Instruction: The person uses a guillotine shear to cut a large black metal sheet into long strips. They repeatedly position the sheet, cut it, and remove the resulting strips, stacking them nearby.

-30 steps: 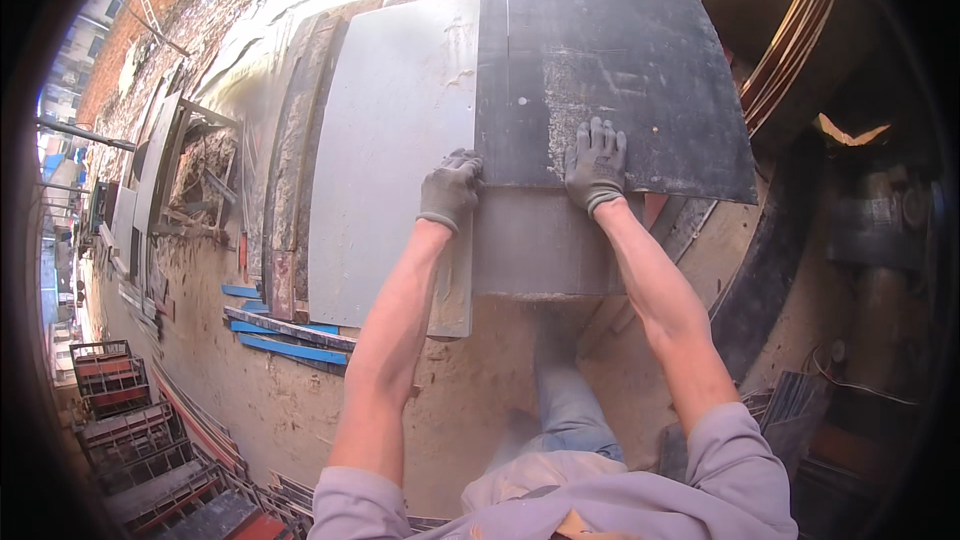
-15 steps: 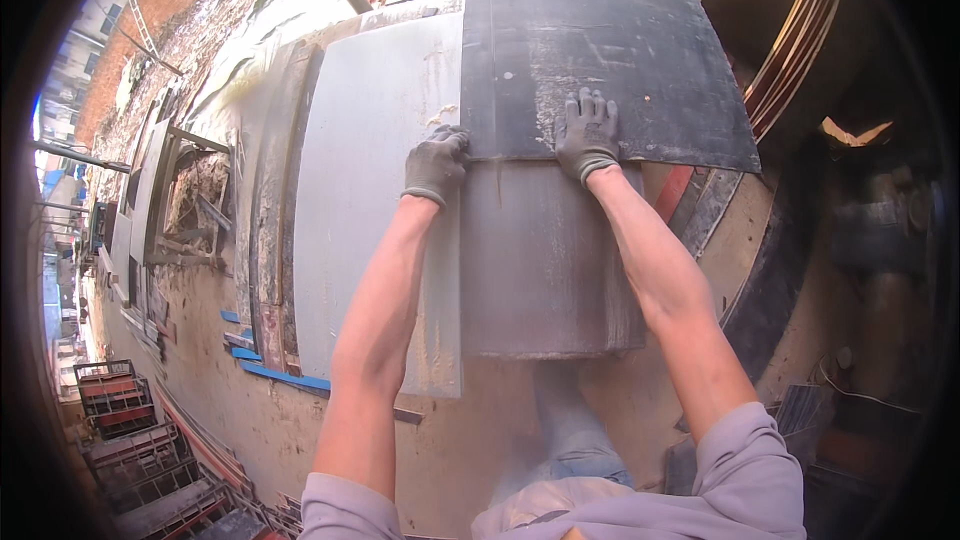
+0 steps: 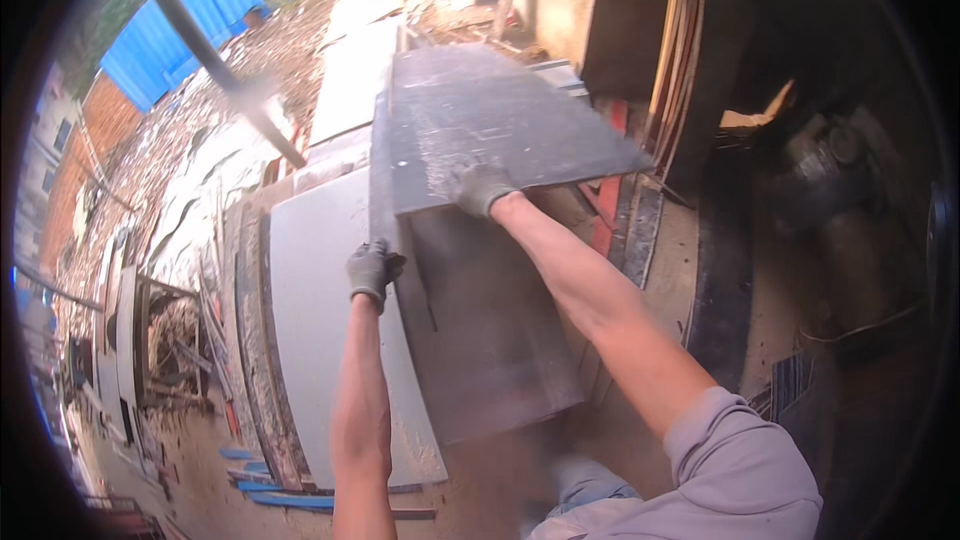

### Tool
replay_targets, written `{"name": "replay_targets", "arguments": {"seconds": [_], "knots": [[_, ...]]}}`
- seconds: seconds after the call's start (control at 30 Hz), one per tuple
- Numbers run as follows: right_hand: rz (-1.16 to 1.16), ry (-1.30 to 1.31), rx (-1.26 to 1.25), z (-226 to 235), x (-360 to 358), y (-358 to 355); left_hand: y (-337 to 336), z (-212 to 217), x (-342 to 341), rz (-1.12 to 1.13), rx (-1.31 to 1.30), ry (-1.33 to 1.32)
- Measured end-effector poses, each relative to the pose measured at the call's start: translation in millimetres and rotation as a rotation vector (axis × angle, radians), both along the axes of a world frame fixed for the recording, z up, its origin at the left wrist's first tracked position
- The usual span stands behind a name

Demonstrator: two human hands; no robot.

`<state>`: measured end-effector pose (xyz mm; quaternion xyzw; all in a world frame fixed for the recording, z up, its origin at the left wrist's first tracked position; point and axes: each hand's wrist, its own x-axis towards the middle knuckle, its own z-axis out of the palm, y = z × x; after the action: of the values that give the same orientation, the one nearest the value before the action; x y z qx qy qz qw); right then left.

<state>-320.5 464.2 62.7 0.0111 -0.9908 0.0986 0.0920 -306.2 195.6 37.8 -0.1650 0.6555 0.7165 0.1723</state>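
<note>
A large dark grey sheet (image 3: 500, 125) lies over a stack of boards, its near edge tilted up on the right. My right hand (image 3: 484, 188), in a grey glove, rests with fingers stretched out on top by that near edge; motion blurs the fingertips. Along the sheet's left side runs a narrow dark strip (image 3: 384, 165); whether it is separate from the sheet I cannot tell. My left hand (image 3: 374, 271), also gloved, is closed around the strip's near end. Underneath, a brownish-grey board (image 3: 485, 325) reaches toward me, beside a long pale grey board (image 3: 325, 310).
Blue strips (image 3: 290, 500) lie on the ground at the lower left. A slanting metal pole (image 3: 210, 55) crosses the upper left, before a blue corrugated fence (image 3: 150, 60). Upright panels (image 3: 675, 50) stand at the right, and dusty machinery (image 3: 835, 165) sits in the dark beyond.
The view has swung to the right. The dark sheet has turned and its near right edge has lifted. My left hand has moved apart from the right, with the narrow strip now showing beside the sheet.
</note>
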Motion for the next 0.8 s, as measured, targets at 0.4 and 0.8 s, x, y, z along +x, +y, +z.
{"name": "replay_targets", "arguments": {"seconds": [0.4, 0.8], "knots": [[-0.070, 0.035, -0.337, 16, 0, 43, -153, 113, 313, 0.433, -0.076, 0.163], [0.181, -0.101, 0.456, 64, -13, 43, -221, 132, 535, 0.710, -0.353, -0.082]]}}
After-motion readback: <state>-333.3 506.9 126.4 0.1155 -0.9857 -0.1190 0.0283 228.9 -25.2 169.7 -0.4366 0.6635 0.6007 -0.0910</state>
